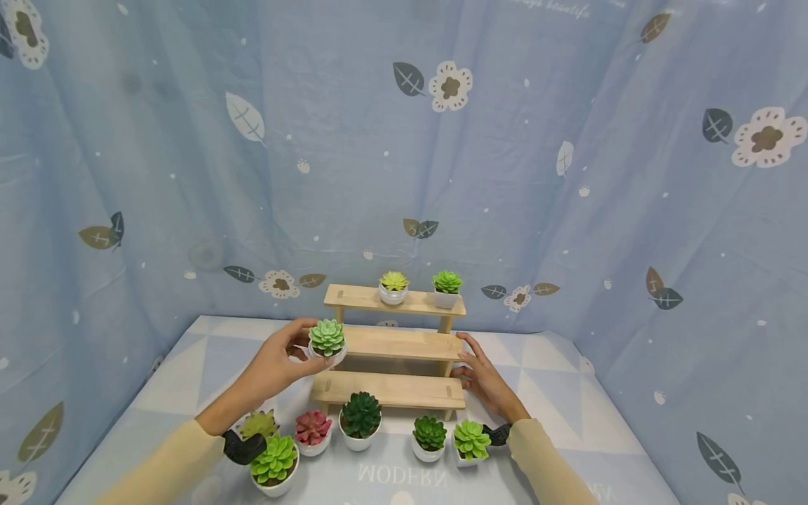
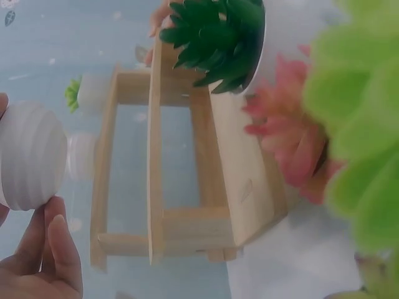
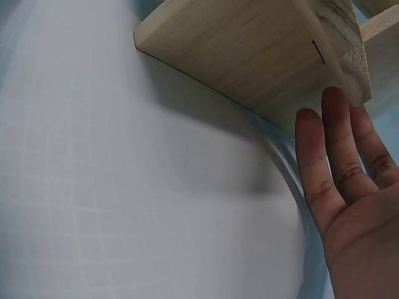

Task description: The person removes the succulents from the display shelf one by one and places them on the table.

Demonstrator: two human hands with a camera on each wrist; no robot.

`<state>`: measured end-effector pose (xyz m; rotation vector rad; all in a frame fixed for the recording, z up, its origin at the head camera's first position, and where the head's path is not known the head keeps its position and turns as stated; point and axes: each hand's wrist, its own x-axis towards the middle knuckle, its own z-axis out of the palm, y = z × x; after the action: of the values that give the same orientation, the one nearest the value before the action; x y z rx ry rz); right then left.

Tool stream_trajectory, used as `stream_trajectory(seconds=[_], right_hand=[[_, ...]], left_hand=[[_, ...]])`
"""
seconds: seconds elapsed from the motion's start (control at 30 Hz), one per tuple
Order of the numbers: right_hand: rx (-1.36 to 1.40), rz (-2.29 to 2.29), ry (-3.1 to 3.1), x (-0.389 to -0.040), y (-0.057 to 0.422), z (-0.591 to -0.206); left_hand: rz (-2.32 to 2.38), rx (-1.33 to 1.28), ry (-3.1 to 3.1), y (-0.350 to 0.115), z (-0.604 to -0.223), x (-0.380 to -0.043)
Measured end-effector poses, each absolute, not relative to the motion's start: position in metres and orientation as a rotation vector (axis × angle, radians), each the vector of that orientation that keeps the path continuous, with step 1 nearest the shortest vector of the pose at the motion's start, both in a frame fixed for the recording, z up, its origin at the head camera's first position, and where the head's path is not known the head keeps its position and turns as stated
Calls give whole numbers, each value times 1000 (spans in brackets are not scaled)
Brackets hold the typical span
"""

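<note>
My left hand [image 1: 278,361] holds a small light-green succulent [image 1: 327,337] in a white pot, raised at the left end of a three-tier wooden shelf [image 1: 398,344]. In the left wrist view, fingertips grip the ribbed white pot [image 2: 32,159]. At the shelf's right end is my right hand [image 1: 486,379]. Its fingers [image 3: 336,143] look fairly straight in the right wrist view, with the tips right at the edge of a board. Up on the top tier stand a yellow-green succulent [image 1: 394,287] in a round pot and a green one [image 1: 447,289] in a square pot.
Before the shelf stand a red succulent [image 1: 313,429], a large dark-green one [image 1: 360,419], a smaller dark-green one [image 1: 429,438] and a bright-green one [image 1: 470,443]. Another bright-green plant [image 1: 274,463] sits near my left wrist. A patterned curtain [image 1: 353,175] hangs behind.
</note>
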<state>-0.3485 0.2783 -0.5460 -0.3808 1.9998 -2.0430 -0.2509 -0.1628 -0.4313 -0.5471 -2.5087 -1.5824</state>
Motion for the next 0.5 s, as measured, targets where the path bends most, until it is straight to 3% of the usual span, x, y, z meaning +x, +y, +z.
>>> stream_trajectory(seconds=[0.5], right_hand=[[-405, -2039, 1995, -348, 279, -547]], left_hand=[[-1616, -564, -2507, -160, -440, -230]])
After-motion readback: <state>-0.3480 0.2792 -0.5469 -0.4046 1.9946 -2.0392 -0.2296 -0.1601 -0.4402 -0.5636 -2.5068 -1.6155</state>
